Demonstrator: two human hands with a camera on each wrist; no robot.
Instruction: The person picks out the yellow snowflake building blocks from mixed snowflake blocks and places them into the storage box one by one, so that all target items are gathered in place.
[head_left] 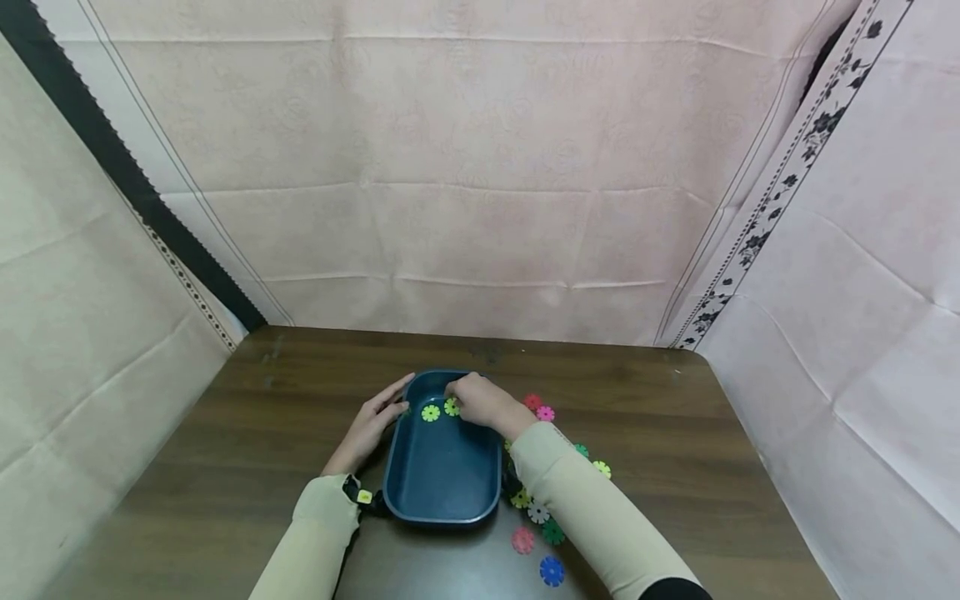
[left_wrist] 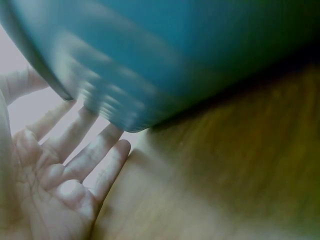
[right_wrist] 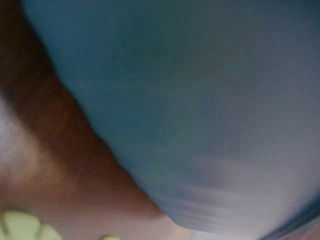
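Note:
A deep blue rectangular tray (head_left: 442, 475) stands on the table between my two hands. My left hand (head_left: 372, 423) lies against its far left corner, fingers straight along the outer wall and the thumb at the rim. In the left wrist view the fingers (left_wrist: 95, 150) touch the tray's side (left_wrist: 165, 65). My right hand (head_left: 483, 402) reaches over the right rim into the far end, fingertips pinching a yellow-green flower-shaped disc (head_left: 451, 407). Beside it, another yellow-green disc (head_left: 430, 413) lies in the tray. The right wrist view shows the tray's outer wall (right_wrist: 150, 100), not the fingers.
Several flower-shaped discs lie on the table (head_left: 315, 533) right of the tray, partly under the right forearm: a red one (head_left: 532, 402), a pink one (head_left: 522, 540), a blue one (head_left: 551, 571), a green one (head_left: 552, 532). Pale cloth (head_left: 465, 233) hangs behind and at both sides.

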